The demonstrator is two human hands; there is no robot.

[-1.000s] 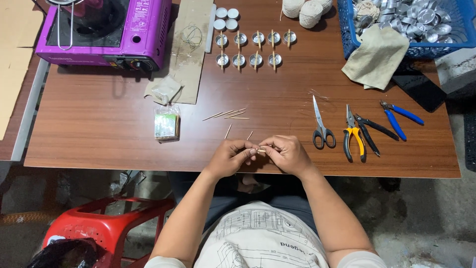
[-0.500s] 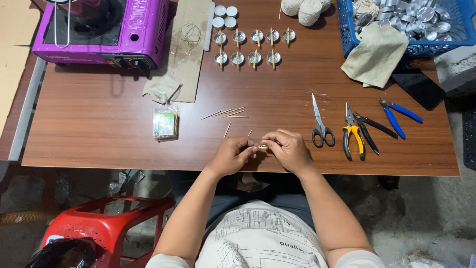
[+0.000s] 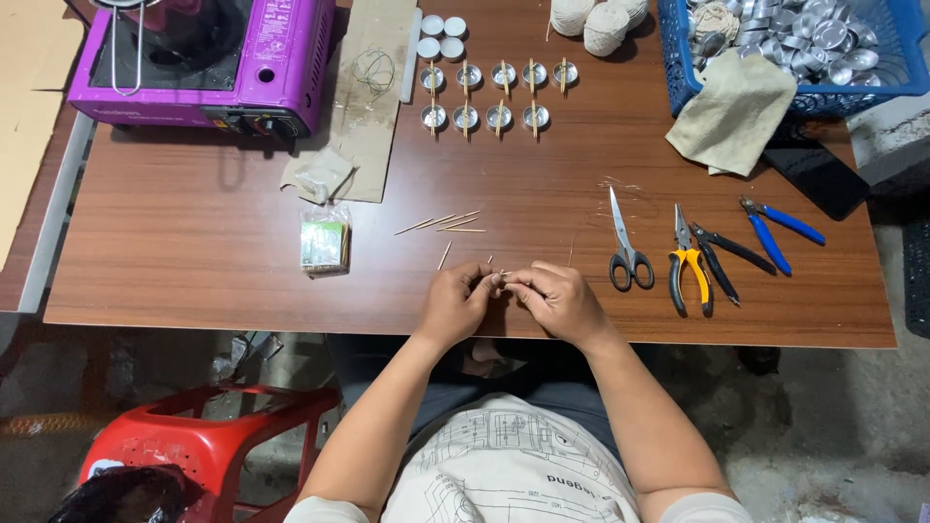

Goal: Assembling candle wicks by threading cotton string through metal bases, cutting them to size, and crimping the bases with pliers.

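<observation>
1. Little has shifted since the earlier frames: both hands stay together at the table's near edge, with only the view drifting slightly
2. Left hand (image 3: 455, 302) has its fingers pinched narrow on a small pale piece (image 3: 500, 278) held between the two hands; what the piece is cannot be made out, as it is too small
3. Right hand (image 3: 559, 300) meets it fingertip to fingertip, pinching the same small piece from the other side
4. Just beyond the hands, a few thin wooden sticks (image 3: 441, 223) lie loose on the brown table (image 3: 194, 242), one more lying closer to the left hand
5. Left of the sticks sits a small clear packet with green contents (image 3: 325, 242)
6. Right of the hands lie scissors (image 3: 625, 247), yellow-handled pliers (image 3: 686, 261), dark-handled pliers (image 3: 722, 257) and blue-handled pliers (image 3: 780, 228), side by side
7. At the far side, small round metal cups (image 3: 499, 92) stand in two rows, many with a stick across the top
8. A purple portable stove (image 3: 194, 58) occupies the far left corner, a blue basket (image 3: 911, 58) of metal cups the far right, with a beige cloth (image 3: 736, 107) draped at its edge
</observation>
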